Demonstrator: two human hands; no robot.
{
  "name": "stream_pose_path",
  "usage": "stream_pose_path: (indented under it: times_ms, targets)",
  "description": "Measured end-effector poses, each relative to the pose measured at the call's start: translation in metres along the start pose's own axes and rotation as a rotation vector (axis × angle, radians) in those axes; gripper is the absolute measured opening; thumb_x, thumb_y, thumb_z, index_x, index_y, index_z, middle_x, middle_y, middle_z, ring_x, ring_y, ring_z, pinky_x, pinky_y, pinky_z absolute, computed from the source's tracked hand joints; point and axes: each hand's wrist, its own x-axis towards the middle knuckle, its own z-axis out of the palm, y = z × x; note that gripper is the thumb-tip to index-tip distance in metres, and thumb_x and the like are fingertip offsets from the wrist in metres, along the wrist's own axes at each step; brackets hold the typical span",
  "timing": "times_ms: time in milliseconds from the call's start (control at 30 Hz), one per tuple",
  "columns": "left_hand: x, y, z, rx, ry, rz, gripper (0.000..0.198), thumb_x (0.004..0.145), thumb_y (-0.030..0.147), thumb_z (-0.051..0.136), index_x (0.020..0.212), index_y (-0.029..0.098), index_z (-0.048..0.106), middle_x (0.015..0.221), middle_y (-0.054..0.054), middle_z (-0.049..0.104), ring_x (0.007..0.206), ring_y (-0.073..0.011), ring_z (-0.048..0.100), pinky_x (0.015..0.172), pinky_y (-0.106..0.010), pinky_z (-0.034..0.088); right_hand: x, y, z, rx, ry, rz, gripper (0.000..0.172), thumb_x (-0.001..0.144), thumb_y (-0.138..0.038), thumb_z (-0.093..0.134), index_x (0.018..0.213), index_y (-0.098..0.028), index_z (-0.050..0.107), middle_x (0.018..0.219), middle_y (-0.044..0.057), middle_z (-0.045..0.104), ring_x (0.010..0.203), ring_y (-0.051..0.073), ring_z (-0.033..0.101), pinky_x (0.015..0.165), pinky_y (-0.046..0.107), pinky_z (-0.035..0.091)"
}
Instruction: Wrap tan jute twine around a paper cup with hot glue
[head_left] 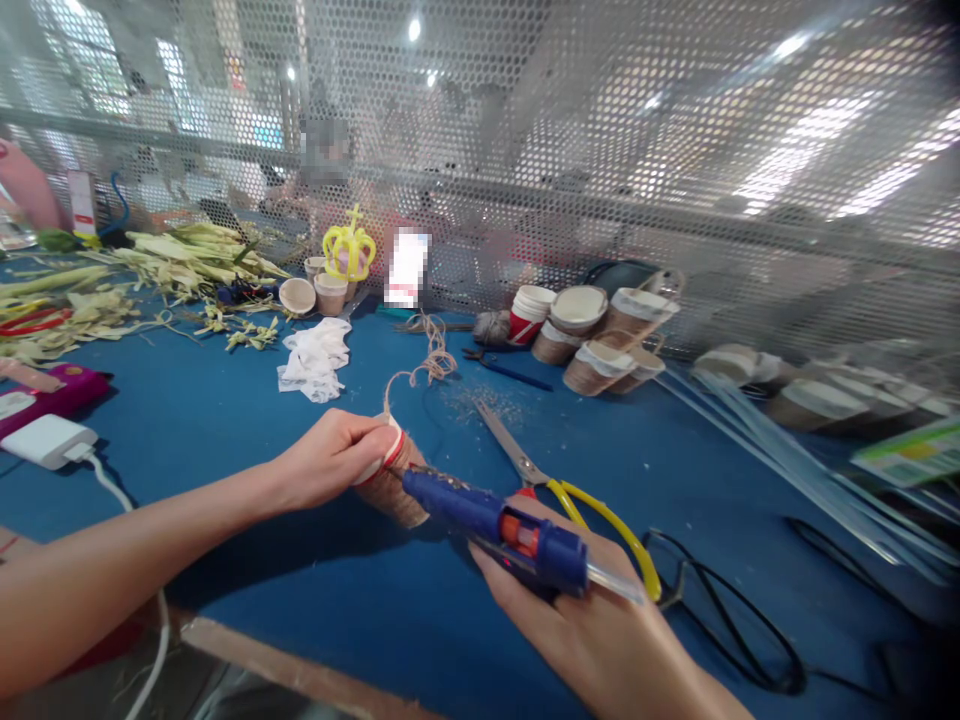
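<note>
My left hand grips a small paper cup by its rim. Brown twine covers most of its side, and a red and white band shows near the rim. A strand of twine runs from the cup to a loose tangle farther back. In my right hand is a blue hot glue gun, a clear glue stick jutting from its rear. The gun's nozzle points at the cup near the red band; whether it touches cannot be made out. Scissors with yellow handles lie just beyond my right hand.
Twine-wrapped cups and a red and white cup stand at the back right. Clear glue sticks and a black cable lie right. White cloth, dried husks and a purple power strip are left. Perforated metal screens the back.
</note>
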Motion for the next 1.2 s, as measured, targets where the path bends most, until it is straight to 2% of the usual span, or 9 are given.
stream_pose_path:
  times_ms: [100, 200, 333, 500, 667, 833, 1000, 1100, 1200]
  targets:
    - [0.0, -0.001, 0.0, -0.007, 0.002, -0.01, 0.038, 0.085, 0.029, 0.035, 0.072, 0.012, 0.067, 0.071, -0.002, 0.068, 0.063, -0.0124, 0.061, 0.058, -0.019, 0.046, -0.002, 0.002, 0.002, -0.005, 0.006, 0.001, 0.009, 0.078, -0.024, 0.049, 0.071, -0.022, 0.053, 0.06, -0.001, 0.059, 0.049, 0.013, 0.053, 0.043, 0.021, 0.042]
    - [0.0, -0.001, 0.001, 0.017, -0.001, -0.002, 0.037, 0.085, 0.029, 0.035, 0.078, 0.012, 0.067, 0.078, -0.004, 0.069, 0.072, -0.0144, 0.062, 0.065, -0.021, 0.048, -0.003, 0.004, 0.003, 0.002, 0.007, 0.002, 0.009, 0.079, -0.022, 0.048, 0.073, -0.022, 0.055, 0.059, -0.002, 0.058, 0.047, 0.012, 0.052, 0.043, 0.021, 0.042]
    - [-0.001, 0.0, 0.002, -0.045, -0.033, -0.032, 0.04, 0.086, 0.031, 0.033, 0.079, 0.012, 0.068, 0.076, -0.005, 0.069, 0.067, -0.0143, 0.063, 0.059, -0.021, 0.048, -0.003, 0.003, 0.003, 0.01, 0.015, -0.015, 0.009, 0.078, -0.023, 0.05, 0.071, -0.022, 0.055, 0.061, -0.001, 0.06, 0.049, 0.012, 0.054, 0.047, 0.022, 0.045]
    - [-0.002, 0.001, 0.002, -0.041, -0.018, -0.041, 0.039, 0.085, 0.031, 0.034, 0.084, 0.012, 0.068, 0.077, -0.005, 0.068, 0.069, -0.0151, 0.061, 0.063, -0.022, 0.048, 0.0, -0.002, -0.001, 0.027, 0.027, -0.001, 0.013, 0.077, -0.021, 0.048, 0.068, -0.024, 0.057, 0.056, -0.001, 0.059, 0.045, 0.013, 0.052, 0.042, 0.022, 0.044]
    - [0.0, -0.005, -0.001, 0.164, 0.045, 0.013, 0.04, 0.084, 0.034, 0.034, 0.08, 0.01, 0.067, 0.064, -0.001, 0.06, 0.058, -0.0111, 0.051, 0.054, -0.019, 0.041, 0.008, -0.009, -0.008, 0.029, 0.074, -0.007, 0.019, 0.077, -0.02, 0.044, 0.065, -0.024, 0.058, 0.053, 0.0, 0.058, 0.047, 0.015, 0.054, 0.044, 0.024, 0.046]
    - [0.0, -0.007, -0.001, 0.254, 0.088, 0.062, 0.046, 0.084, 0.037, 0.033, 0.062, 0.009, 0.062, 0.051, 0.002, 0.048, 0.048, -0.0079, 0.039, 0.045, -0.017, 0.032, 0.011, -0.013, -0.011, 0.02, 0.096, 0.016, 0.019, 0.075, -0.021, 0.046, 0.062, -0.024, 0.059, 0.051, 0.0, 0.058, 0.046, 0.016, 0.055, 0.043, 0.025, 0.046]
    - [-0.002, -0.004, 0.0, 0.14, -0.003, 0.066, 0.042, 0.086, 0.033, 0.031, 0.081, 0.011, 0.066, 0.067, -0.003, 0.059, 0.059, -0.0112, 0.05, 0.056, -0.019, 0.041, 0.01, -0.015, -0.012, 0.037, 0.045, 0.004, 0.017, 0.073, -0.019, 0.046, 0.064, -0.025, 0.059, 0.051, 0.0, 0.059, 0.045, 0.016, 0.056, 0.041, 0.024, 0.046]
    - [-0.001, -0.006, -0.001, 0.204, 0.034, 0.08, 0.041, 0.085, 0.034, 0.033, 0.068, 0.01, 0.062, 0.056, 0.001, 0.049, 0.051, -0.0084, 0.04, 0.048, -0.017, 0.035, 0.011, -0.015, -0.012, 0.038, 0.07, 0.022, 0.018, 0.074, -0.019, 0.045, 0.062, -0.025, 0.059, 0.052, 0.0, 0.06, 0.047, 0.016, 0.057, 0.043, 0.025, 0.047]
    - [-0.001, -0.009, -0.002, 0.262, 0.063, 0.107, 0.042, 0.084, 0.033, 0.033, 0.053, 0.011, 0.051, 0.051, 0.004, 0.036, 0.048, -0.0065, 0.031, 0.044, -0.016, 0.026, 0.012, -0.015, -0.011, 0.045, 0.084, 0.039, 0.018, 0.074, -0.021, 0.046, 0.06, -0.025, 0.057, 0.052, 0.001, 0.058, 0.047, 0.016, 0.056, 0.044, 0.025, 0.047]
